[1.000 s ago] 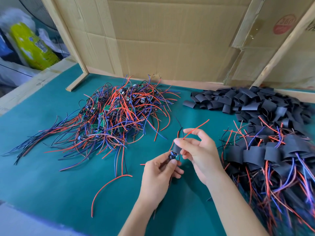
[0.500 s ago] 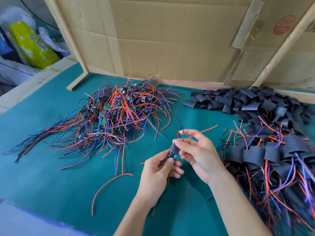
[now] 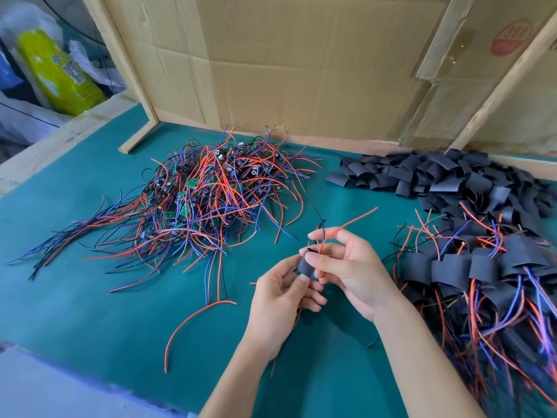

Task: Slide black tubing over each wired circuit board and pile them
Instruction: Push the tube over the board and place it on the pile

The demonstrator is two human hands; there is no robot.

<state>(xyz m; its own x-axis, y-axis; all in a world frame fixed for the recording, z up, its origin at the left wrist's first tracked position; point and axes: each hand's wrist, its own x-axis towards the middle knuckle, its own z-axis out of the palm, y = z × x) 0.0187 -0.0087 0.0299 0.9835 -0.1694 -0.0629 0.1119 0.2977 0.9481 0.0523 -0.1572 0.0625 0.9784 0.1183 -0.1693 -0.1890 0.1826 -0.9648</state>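
Over the green-covered table (image 3: 90,297), our left hand (image 3: 280,294) grips the wired board's lower end while our right hand (image 3: 346,267) pinches the short black tubing sleeve (image 3: 305,266) onto it, red lead fed through. Bare boards (image 3: 211,188) wait left, the sleeved pile (image 3: 488,267) right, within reach.

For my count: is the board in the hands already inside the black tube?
Mostly inside: black tube hides the board; only wires stick out.

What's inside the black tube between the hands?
A red wire and a black wire stick out of the black tube; whatever board they lead to is covered.
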